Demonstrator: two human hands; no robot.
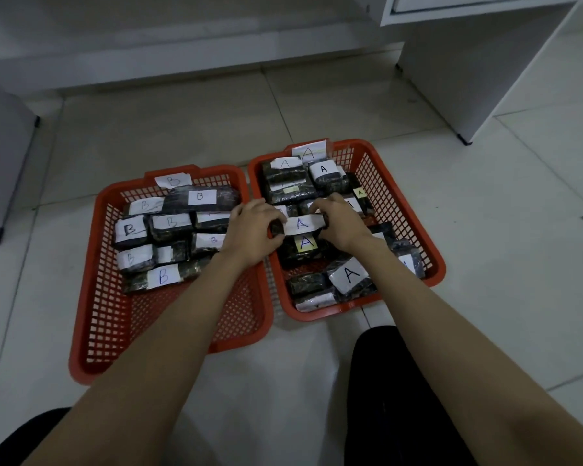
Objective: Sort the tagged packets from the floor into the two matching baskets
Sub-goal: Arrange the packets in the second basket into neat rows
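Note:
Two red mesh baskets stand side by side on the tiled floor. The left basket (pixel 91 297) has a B tag on its far rim and holds several dark packets tagged B. The right basket (pixel 431 250) has an A tag on its far rim and holds several dark packets tagged A. Over the right basket, my left hand (pixel 253 230) and my right hand (pixel 340 223) grip the two ends of a dark packet with a white A tag (pixel 300 224). It hovers just above another A packet with a yellow tag (pixel 306 243).
A white cabinet (pixel 478 62) stands at the back right with a foot near the right basket. A grey panel (pixel 0 163) rises at the left. My dark-clothed knees (pixel 384 381) are at the bottom edge. Bare tiles lie right of the baskets.

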